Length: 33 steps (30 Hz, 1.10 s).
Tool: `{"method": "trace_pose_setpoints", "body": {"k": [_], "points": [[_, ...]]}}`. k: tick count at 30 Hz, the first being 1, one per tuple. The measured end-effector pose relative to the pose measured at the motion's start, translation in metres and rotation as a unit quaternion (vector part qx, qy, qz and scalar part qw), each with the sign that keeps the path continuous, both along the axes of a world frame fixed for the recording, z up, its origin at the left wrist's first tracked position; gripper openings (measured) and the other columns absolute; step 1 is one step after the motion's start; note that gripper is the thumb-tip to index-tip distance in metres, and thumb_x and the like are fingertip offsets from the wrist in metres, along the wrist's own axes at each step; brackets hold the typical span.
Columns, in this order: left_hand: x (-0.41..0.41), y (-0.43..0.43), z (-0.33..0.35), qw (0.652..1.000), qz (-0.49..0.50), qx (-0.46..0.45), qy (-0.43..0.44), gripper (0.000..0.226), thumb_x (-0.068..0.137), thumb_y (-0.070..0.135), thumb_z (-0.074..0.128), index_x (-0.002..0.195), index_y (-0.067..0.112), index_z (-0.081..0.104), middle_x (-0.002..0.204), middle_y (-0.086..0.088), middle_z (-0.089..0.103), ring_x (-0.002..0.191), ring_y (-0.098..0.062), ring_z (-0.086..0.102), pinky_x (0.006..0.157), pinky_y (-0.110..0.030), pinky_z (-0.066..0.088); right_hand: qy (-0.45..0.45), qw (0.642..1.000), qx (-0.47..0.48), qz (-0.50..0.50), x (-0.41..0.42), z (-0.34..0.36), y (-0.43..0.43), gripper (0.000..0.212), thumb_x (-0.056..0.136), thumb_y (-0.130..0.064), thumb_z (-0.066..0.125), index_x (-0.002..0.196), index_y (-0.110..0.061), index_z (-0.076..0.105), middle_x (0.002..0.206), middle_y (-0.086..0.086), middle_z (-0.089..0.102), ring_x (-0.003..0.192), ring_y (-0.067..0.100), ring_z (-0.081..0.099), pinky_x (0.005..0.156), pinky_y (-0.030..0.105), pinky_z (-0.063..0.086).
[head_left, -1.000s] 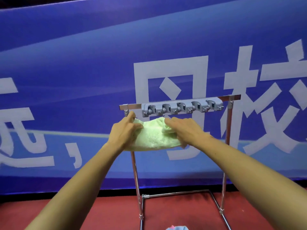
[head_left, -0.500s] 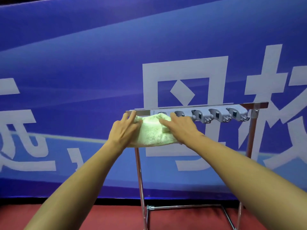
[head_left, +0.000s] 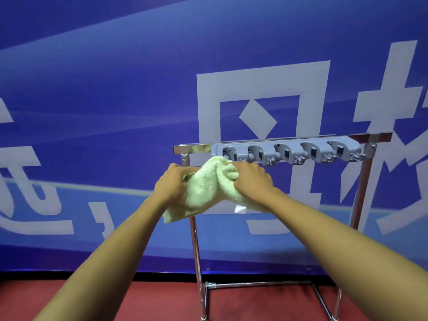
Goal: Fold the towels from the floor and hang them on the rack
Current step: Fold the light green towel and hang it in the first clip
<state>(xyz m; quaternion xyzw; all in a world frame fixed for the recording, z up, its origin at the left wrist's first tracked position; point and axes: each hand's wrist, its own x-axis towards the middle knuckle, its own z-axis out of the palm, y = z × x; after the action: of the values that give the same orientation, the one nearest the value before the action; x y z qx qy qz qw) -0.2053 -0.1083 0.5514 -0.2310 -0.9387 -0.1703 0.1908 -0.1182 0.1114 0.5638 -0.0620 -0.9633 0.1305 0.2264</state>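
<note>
Presently left hand [head_left: 172,184] and right hand [head_left: 252,179] clutch the bunched pale-green terry towel [head_left: 208,184] at the chrome-tube rack [head_left: 195,246]; hanging outstanding

The towel [head_left: 208,184] is fluffy terry cloth, the rack [head_left: 196,242] shiny chromed metal, its clip strip [head_left: 289,154] matt grey plastic, the floor [head_left: 150,302] dull red, the banner [head_left: 115,89] smooth.

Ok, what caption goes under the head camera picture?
Left hand and right hand grip a bunched green towel close to the grey clip holder on the metal rack.
</note>
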Motion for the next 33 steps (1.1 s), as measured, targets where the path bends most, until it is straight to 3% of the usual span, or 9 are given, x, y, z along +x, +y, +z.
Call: {"method": "trace_pose_setpoints", "body": {"k": [4,8,12,18,20,22,24,28,33], "points": [[0.001,-0.003,-0.007,0.999,0.024,0.0,0.029,0.069,0.075,0.022,0.032,0.122,0.068,0.05,0.087,0.01,0.06,0.08,-0.018,0.057,0.056,-0.029,0.034,0.002,0.991,-0.135,0.012,-0.005,-0.013,-0.004,0.045,0.079,-0.015,0.049,0.113,-0.04,0.064,0.1,0.002,0.066,0.095,0.031,0.061,0.068,0.035,0.044],[0.012,-0.002,-0.008,0.999,0.024,0.009,0.023,0.068,0.079,0.018,0.035,0.125,0.065,0.051,0.087,0.009,0.056,0.079,-0.018,0.054,0.058,-0.031,0.034,0.016,0.97,-0.242,0.023,-0.013,-0.025,-0.001,0.013,0.081,-0.031,0.053,0.083,-0.042,0.06,0.087,-0.006,0.068,0.087,0.025,0.063,0.063,0.033,0.045],[0.014,0.0,-0.019,0.999,0.02,0.02,0.032,0.069,0.082,0.015,0.038,0.128,0.067,0.048,0.08,0.008,0.053,0.073,-0.015,0.053,0.051,-0.027,0.03,0.031,0.961,-0.272,0.036,-0.008,-0.029,-0.004,0.017,0.087,-0.046,0.056,0.099,-0.041,0.066,0.093,-0.011,0.07,0.09,0.017,0.056,0.072,0.037,0.05],[0.026,0.019,-0.04,0.996,0.001,0.085,0.027,0.051,0.087,0.016,0.04,0.119,0.051,0.059,0.075,0.006,0.051,0.07,-0.016,0.053,0.05,-0.028,0.031,0.039,0.934,-0.352,0.033,-0.012,-0.037,-0.008,0.018,0.085,-0.05,0.063,0.085,-0.033,0.068,0.079,-0.01,0.071,0.081,0.017,0.066,0.072,0.035,0.055],[0.024,0.026,-0.049,0.993,0.005,0.114,0.018,0.041,0.088,0.018,0.041,0.11,0.047,0.061,0.074,0.006,0.056,0.07,-0.018,0.056,0.049,-0.029,0.037,0.041,0.927,-0.372,0.035,-0.014,-0.04,-0.01,0.018,0.085,-0.048,0.065,0.084,-0.031,0.068,0.08,-0.009,0.072,0.082,0.017,0.066,0.075,0.037,0.056],[0.022,0.034,-0.058,0.986,-0.007,0.165,-0.019,0.033,0.092,0.024,0.043,0.107,0.046,0.062,0.075,0.009,0.064,0.072,-0.014,0.061,0.056,-0.035,0.051,0.043,0.911,-0.408,0.041,-0.016,-0.044,-0.013,0.016,0.086,-0.042,0.068,0.084,-0.026,0.069,0.082,-0.006,0.073,0.083,0.019,0.067,0.076,0.037,0.057],[0.022,0.042,-0.067,0.966,-0.048,0.243,-0.068,0.031,0.096,0.029,0.045,0.111,0.049,0.064,0.081,0.015,0.071,0.079,-0.011,0.066,0.069,-0.041,0.059,0.042,0.888,-0.456,0.048,-0.019,-0.049,-0.016,0.017,0.085,-0.04,0.071,0.085,-0.023,0.07,0.082,-0.003,0.074,0.084,0.02,0.07,0.078,0.038,0.059],[0.026,0.054,-0.084,0.9,-0.096,0.398,-0.148,0.026,0.098,0.027,0.058,0.116,0.042,0.07,0.099,0.018,0.076,0.095,-0.003,0.07,0.087,-0.039,0.06,0.025,0.798,-0.598,0.075,-0.023,-0.062,-0.021,0.024,0.08,-0.038,0.08,0.094,-0.019,0.075,0.085,0.0,0.078,0.084,0.018,0.076,0.084,0.043,0.062],[0.028,0.061,-0.106,0.825,-0.102,0.516,-0.205,0.026,0.097,0.025,0.065,0.121,0.032,0.071,0.11,0.002,0.076,0.104,-0.018,0.072,0.091,-0.045,0.059,0.014,0.728,-0.68,0.085,-0.026,-0.076,-0.021,0.034,0.078,-0.034,0.085,0.103,-0.013,0.075,0.091,0.005,0.079,0.086,0.021,0.077,0.084,0.045,0.062]]}}
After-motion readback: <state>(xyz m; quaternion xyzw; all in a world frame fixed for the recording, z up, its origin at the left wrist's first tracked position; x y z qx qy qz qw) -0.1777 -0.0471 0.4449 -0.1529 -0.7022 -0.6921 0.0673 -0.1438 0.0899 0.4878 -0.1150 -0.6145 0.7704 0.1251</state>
